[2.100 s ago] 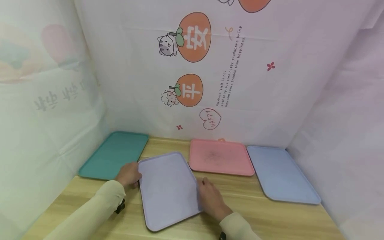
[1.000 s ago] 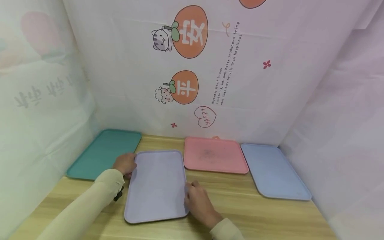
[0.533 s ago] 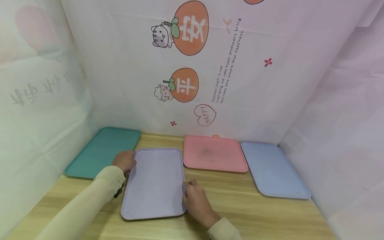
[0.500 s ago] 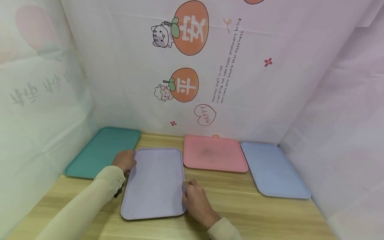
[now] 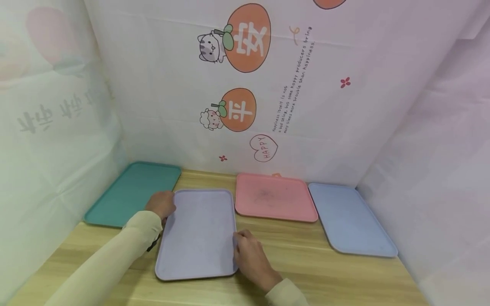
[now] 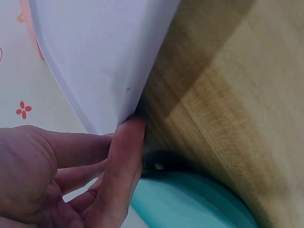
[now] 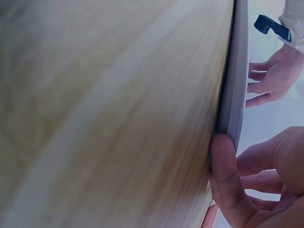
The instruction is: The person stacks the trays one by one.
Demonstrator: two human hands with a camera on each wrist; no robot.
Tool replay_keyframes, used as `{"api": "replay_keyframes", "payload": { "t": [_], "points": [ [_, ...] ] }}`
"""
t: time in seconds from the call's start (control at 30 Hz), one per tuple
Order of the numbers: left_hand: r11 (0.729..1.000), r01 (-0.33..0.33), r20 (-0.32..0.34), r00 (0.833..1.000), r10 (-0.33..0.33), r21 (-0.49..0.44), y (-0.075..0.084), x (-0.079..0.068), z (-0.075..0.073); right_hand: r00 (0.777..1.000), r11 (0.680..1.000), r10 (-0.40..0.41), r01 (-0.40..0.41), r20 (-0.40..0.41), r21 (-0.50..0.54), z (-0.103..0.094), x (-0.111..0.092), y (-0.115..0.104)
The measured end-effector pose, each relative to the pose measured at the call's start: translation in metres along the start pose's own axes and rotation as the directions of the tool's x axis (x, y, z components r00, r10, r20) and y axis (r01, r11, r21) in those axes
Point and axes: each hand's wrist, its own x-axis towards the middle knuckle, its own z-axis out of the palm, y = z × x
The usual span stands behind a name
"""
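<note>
A pale lavender tray lies on the wooden table, long side running front to back. At its far left corner my left hand pinches the rim; in the left wrist view a finger presses the outer edge. My right hand grips the right side nearer the front, and in the right wrist view a digit sits against the outer rim. The left hand also overlaps the near right part of a teal tray in the head view. The undersides of the fingers are hidden there.
Behind to the right lies a pink tray with a dark smudge, beside a light blue tray. White printed cloth walls the table at the back and on both sides.
The lavender tray was tilted askew at first; it has turned straighter and shifted left, with both hands holding it. Over the last half second, only a slight camera shift shows.
</note>
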Motion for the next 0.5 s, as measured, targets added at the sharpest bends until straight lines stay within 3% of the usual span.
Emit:
{"api": "replay_keyframes", "payload": {
  "t": [0.2,0.5],
  "points": [
    [0.998,-0.024,-0.022,0.999,0.026,0.062,0.0027,0.0008,-0.0004,0.997,0.998,0.054,-0.054,0.06,-0.011,-0.0077,0.0002,-0.0086],
    [0.995,-0.025,-0.059,0.998,0.031,0.094,0.0028,-0.0052,0.0022,0.998,0.999,0.043,-0.043,0.042,-0.006,-0.0072,-0.0005,-0.0095]
  ]
}}
